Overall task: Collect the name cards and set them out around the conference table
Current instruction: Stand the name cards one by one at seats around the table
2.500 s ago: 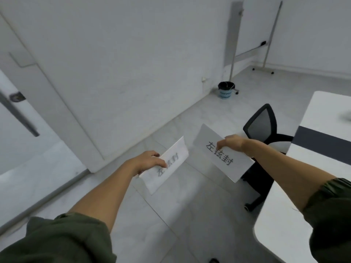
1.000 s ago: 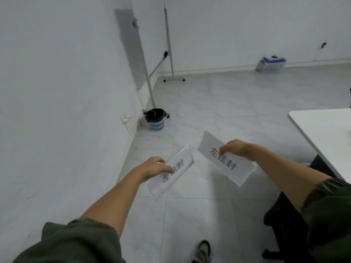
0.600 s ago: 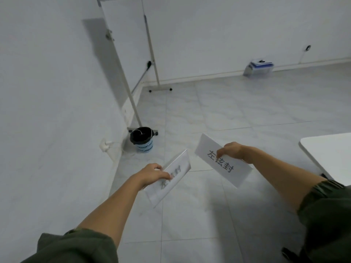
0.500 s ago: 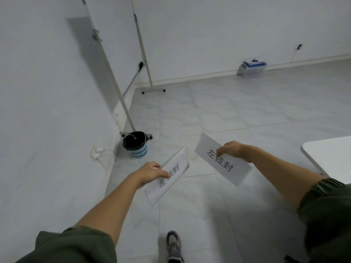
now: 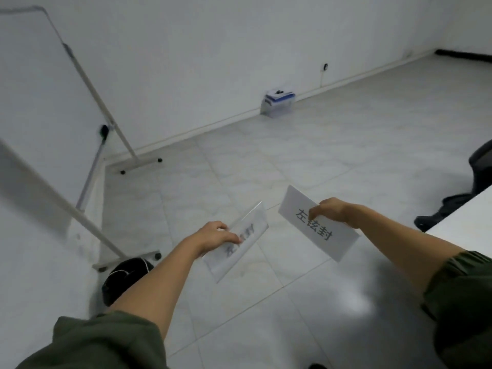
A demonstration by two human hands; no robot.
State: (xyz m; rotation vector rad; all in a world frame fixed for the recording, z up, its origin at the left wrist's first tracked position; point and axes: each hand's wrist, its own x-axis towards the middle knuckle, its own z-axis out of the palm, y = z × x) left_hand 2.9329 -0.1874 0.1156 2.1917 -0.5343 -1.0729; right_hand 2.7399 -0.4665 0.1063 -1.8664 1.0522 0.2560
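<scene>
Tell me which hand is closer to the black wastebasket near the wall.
Left. The left hand, holding a name card, is up and right of the wastebasket. The right hand, with its card, is farther right.

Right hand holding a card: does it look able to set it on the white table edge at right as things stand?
Probably yes. The right hand grips its name card in the air, and the white table corner lies just to its right with nothing between them. The chair sits behind the table edge.
</scene>
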